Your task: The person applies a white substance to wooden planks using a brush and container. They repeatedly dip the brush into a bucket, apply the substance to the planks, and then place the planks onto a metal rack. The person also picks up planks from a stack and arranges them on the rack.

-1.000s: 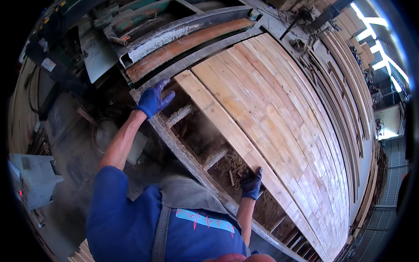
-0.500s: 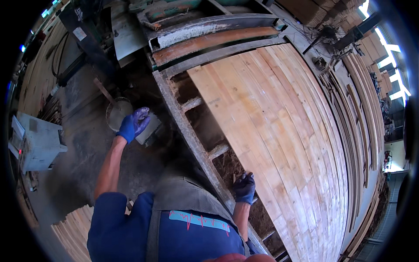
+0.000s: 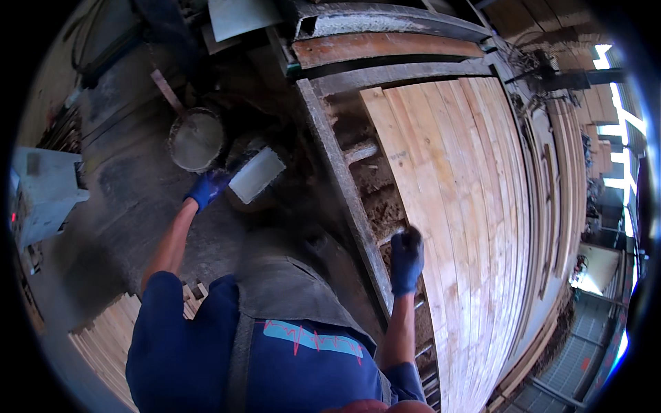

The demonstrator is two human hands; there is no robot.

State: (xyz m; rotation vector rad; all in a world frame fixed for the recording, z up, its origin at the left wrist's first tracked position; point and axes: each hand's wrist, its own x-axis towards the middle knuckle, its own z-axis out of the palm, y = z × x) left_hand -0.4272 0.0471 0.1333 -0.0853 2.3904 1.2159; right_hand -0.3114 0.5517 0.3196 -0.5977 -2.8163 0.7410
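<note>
My left hand (image 3: pixel 208 187), in a blue and purple glove, hangs between a round bucket (image 3: pixel 195 142) and a pale rectangular container (image 3: pixel 257 175). Its fingertips are dark and blurred, so their position is unclear. A flat stick (image 3: pixel 165 89) leans out of the bucket, which holds a greyish substance. My right hand (image 3: pixel 407 261), gloved in dark blue, is closed at the left edge of a wide panel of light wooden strips (image 3: pixel 468 206). Anything inside those fingers is hidden.
The panel lies on a dirty metal frame (image 3: pixel 344 158) with rollers or crossbars beneath. Beyond it run an orange-brown beam (image 3: pixel 392 49) and more metalwork. Long wooden strips (image 3: pixel 561 186) are stacked at right. A grey box (image 3: pixel 48 193) stands at far left, cut strips (image 3: pixel 103 344) at lower left.
My left hand has dropped slightly from in front of the bucket, which now shows whole. My right hand has moved forward along the panel's edge. The view has shifted too.
</note>
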